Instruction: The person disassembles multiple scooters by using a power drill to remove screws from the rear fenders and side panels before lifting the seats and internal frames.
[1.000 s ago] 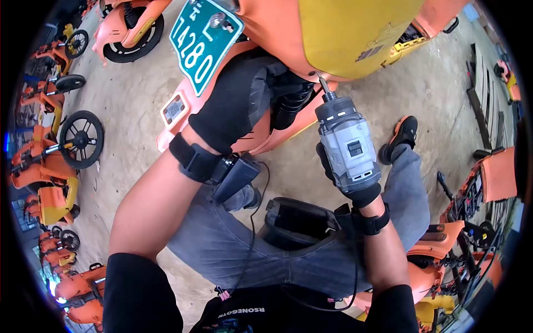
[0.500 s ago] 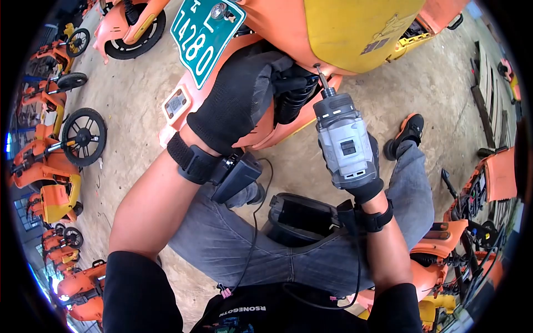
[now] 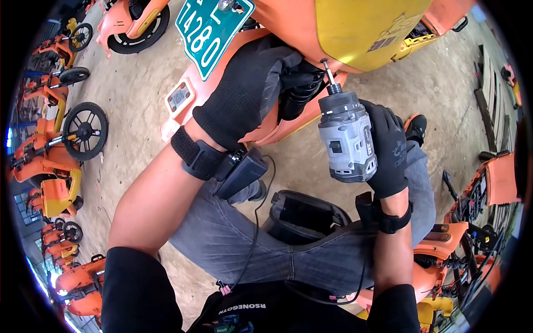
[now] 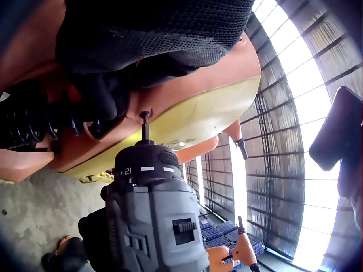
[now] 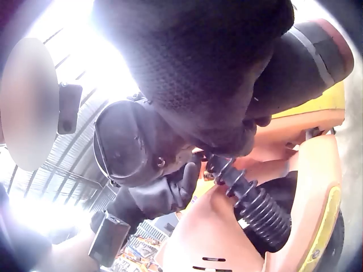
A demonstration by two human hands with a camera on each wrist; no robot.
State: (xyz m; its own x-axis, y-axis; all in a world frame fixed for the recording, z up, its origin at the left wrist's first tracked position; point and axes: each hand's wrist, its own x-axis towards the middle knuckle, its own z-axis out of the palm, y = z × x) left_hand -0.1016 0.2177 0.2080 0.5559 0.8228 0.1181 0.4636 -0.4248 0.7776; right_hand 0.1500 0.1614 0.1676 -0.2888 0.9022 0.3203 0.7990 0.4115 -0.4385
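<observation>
Head view: a grey-and-black power driver (image 3: 345,139) is held in front of an orange-and-yellow scooter (image 3: 288,22), above and beyond a black bin (image 3: 305,216) seen between the legs.
Driver's heading: the bit (image 3: 330,75) is pointed away from the wearer, up the frame and slightly left, toward the lower edge of the scooter's panel.
Driver's long axis: barrel and bit are set in one line, tipped a little off vertical; in the left wrist view the line is nearly vertical.
Bit tip: a small dark round head is seen there, at the panel; its seating cannot be told.
Right hand (image 3: 386,144): the driver is gripped by gloved, curled fingers.
Left hand (image 3: 244,94): it is placed under the panel beside a black coil spring (image 3: 300,99); the fingertips are partly hidden, so their hold cannot be told.
Number plate (image 3: 211,39): green, hung beyond the left hand.
</observation>
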